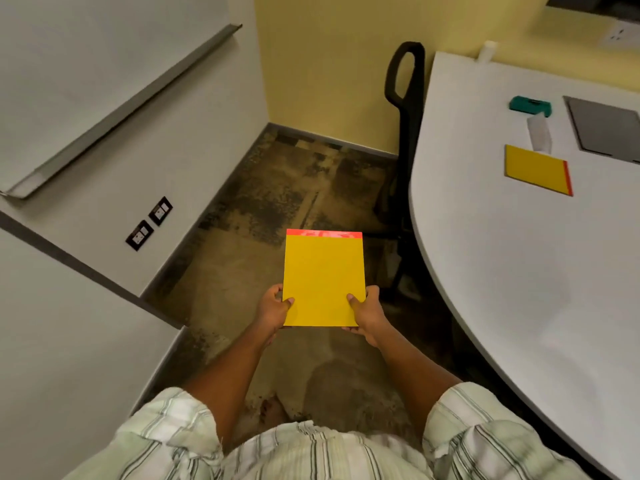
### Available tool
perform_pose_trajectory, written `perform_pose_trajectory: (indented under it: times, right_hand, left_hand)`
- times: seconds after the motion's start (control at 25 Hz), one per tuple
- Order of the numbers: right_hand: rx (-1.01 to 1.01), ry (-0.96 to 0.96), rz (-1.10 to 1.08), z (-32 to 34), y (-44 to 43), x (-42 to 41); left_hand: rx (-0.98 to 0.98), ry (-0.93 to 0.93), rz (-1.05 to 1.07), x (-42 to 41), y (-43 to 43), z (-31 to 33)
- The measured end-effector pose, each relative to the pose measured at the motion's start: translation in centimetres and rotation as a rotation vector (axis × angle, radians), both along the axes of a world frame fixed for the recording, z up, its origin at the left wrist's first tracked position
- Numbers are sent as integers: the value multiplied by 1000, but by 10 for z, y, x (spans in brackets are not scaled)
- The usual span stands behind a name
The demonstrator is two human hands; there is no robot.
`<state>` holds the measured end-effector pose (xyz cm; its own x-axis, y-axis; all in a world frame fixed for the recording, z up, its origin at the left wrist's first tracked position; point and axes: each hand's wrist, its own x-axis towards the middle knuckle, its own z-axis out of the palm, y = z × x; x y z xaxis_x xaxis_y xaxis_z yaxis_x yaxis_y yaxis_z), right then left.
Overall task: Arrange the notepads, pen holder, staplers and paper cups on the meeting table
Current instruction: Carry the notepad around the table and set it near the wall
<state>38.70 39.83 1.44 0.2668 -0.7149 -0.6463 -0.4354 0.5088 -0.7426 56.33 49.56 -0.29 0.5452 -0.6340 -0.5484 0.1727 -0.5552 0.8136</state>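
Notepad (pixel 323 278) gripped between left hand (pixel 273 311); right hand (pixel 367 315)

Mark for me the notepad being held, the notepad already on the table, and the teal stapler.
Held notepad (pixel 323 278): head view, middle of its yellow cover.
Notepad on the table (pixel 535 169): head view, middle of its yellow cover.
Teal stapler (pixel 529 105): head view, its top face.

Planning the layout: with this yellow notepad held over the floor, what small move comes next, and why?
Probably carry the held notepad, gripped by left hand and right hand, rightward over the table; another notepad already lies there.
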Motion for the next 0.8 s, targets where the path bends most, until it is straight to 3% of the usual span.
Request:
perform_pose_trajectory:
  times: [0.16,0.4,0.8]
  right_hand:
    - [-23,-38,-62,9,-12,94]
    - [-126,-26,-55,11,-74,183]
    - [-295,-71,23,11,-278,328]
  left_hand:
    - [-24,-181,-55,92,-23,9]
    - [-84,-296,-18,168,-87,7]
    - [-86,-231,-27,317,-284,19]
